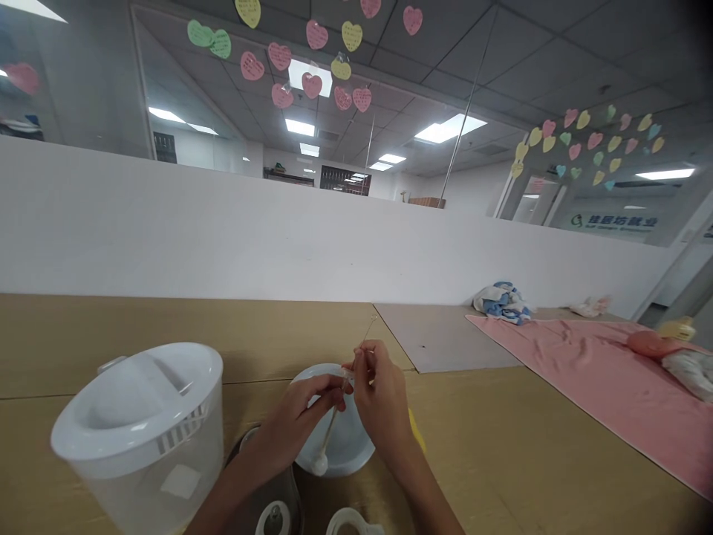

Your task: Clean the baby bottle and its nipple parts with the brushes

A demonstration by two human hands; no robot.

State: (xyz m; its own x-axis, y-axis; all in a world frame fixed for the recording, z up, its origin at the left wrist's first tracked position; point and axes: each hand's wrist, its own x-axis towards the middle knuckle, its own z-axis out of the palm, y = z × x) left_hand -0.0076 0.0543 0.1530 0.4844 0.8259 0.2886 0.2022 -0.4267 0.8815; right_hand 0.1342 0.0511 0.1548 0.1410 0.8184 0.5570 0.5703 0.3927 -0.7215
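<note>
One slender stick (333,429) with a single white rounded tip (319,465) is at the lower centre of the frame, slanting over one pale bowl (355,440). The tip is at its lower end, against the bowl's near side as seen; whether it touches is unclear. The left hand (304,407) pinches the upper part of the stick between thumb and forefinger. The right hand (383,390) is just beside it, fingertips pressed together, and a thin wire-like strand (368,327) rises above them; exactly what they grip is too small to tell.

Both forearms come in from the bottom edge, flanking the bowl. One yellow item (417,431) shows partly behind the right wrist. Under the left forearm lies one dark grey object (281,490), cut off by the bottom edge, with one white ring-shaped piece (348,520) to its right.

One lidded white bucket (139,431) fills the lower left, near the left forearm. To the right, the desk (473,438) stretches from the right forearm to one pink cloth (590,371). Beyond lie one grey mat (440,338) and one blue-and-white bundle (501,302), by the white wall (334,245).
</note>
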